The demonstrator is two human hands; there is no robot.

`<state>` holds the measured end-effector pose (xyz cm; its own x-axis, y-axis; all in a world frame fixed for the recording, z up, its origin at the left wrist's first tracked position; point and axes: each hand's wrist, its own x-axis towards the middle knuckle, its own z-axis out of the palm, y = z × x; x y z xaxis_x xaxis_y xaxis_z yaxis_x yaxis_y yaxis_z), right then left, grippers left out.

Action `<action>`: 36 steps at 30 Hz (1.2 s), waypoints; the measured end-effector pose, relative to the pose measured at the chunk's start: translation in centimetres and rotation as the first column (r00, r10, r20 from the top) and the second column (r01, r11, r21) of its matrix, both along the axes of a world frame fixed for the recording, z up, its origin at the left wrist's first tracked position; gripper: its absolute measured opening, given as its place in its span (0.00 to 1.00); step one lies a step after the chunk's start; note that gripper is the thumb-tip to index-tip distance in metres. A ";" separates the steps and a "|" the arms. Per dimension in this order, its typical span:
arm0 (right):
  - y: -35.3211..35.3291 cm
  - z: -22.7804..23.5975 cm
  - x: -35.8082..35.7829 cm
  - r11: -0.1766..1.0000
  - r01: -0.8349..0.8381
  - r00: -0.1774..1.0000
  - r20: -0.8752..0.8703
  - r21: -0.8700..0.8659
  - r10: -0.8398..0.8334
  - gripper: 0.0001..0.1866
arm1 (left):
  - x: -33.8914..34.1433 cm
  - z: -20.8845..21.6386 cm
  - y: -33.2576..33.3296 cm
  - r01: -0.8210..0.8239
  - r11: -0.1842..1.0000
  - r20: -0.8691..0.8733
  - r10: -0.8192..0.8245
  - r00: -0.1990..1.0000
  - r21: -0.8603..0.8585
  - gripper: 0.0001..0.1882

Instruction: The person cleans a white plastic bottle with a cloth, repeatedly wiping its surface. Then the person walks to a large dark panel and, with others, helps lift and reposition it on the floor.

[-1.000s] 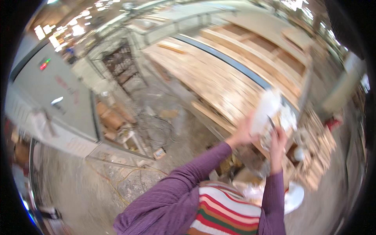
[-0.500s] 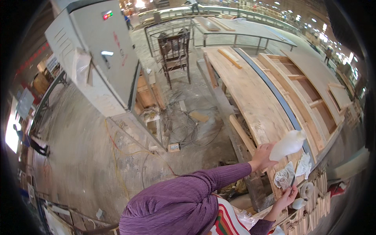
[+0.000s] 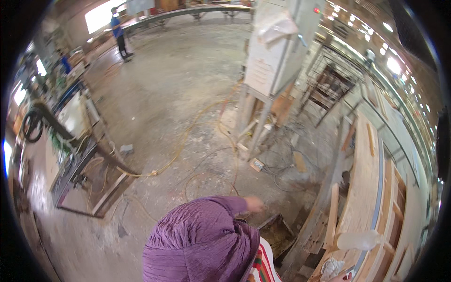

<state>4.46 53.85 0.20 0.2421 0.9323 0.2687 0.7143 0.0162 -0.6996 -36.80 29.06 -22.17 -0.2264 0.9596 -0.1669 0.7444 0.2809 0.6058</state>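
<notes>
Worn grey concrete floor (image 3: 155,108), bright window (image 3: 99,19), tall pale cabinet (image 3: 264,61), glowing ceiling lights (image 3: 393,65)

No words, numbers or signs can be read on anything here, as everything is too small or blurry.

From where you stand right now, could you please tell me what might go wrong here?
The translucent white bottle on the wooden bench shows no hand around it, so a knock might send it over or rolling; I cannot tell whether it stands or lies.
The yellow line winding across the floor could catch a passing foot.
The right hand, mostly cut off by the picture's lower edge, might drag the crumpled white cloth close by.
</notes>
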 end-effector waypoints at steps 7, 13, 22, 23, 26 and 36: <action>5.0 -6.5 0.8 0.971 -0.188 0.972 0.173 0.150 0.161 0.20 | -1.5 6.1 -35.6 -0.944 -0.051 -0.356 0.932 0.073 -0.327 0.17; 4.4 -5.0 -0.7 0.976 -0.185 0.465 0.864 -0.118 0.192 0.26 | 6.2 5.8 -44.2 -0.823 -0.142 -0.395 0.912 0.107 -0.551 0.20; -12.7 -17.4 -28.6 0.550 -0.833 0.425 -0.565 0.062 0.707 0.09 | -0.6 0.4 -38.8 -0.807 0.511 0.183 0.860 0.477 -0.297 0.20; -16.3 -16.5 -33.0 0.300 -0.949 0.240 -0.393 0.098 0.888 0.07 | -3.1 -0.1 -38.4 -0.824 0.504 0.254 0.858 0.446 -0.259 0.22; -32.8 -8.3 -47.5 -0.049 -0.976 -0.121 -0.343 0.213 0.932 0.16 | -10.9 -1.3 -38.8 -0.867 0.112 0.740 0.581 -0.339 -0.485 0.25; -50.9 -16.9 -81.2 -0.437 -0.796 -0.463 -0.044 -0.419 0.885 0.20 | -34.7 17.7 -50.0 -0.906 0.400 0.927 -0.269 -0.261 -0.139 0.28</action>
<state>-76.74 2.95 -16.72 -0.9590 -0.2358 -0.1573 -0.0708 0.7366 -0.6726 -71.53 -20.98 -4.46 -0.7548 0.5909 -0.2848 -0.6505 -0.6189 0.4402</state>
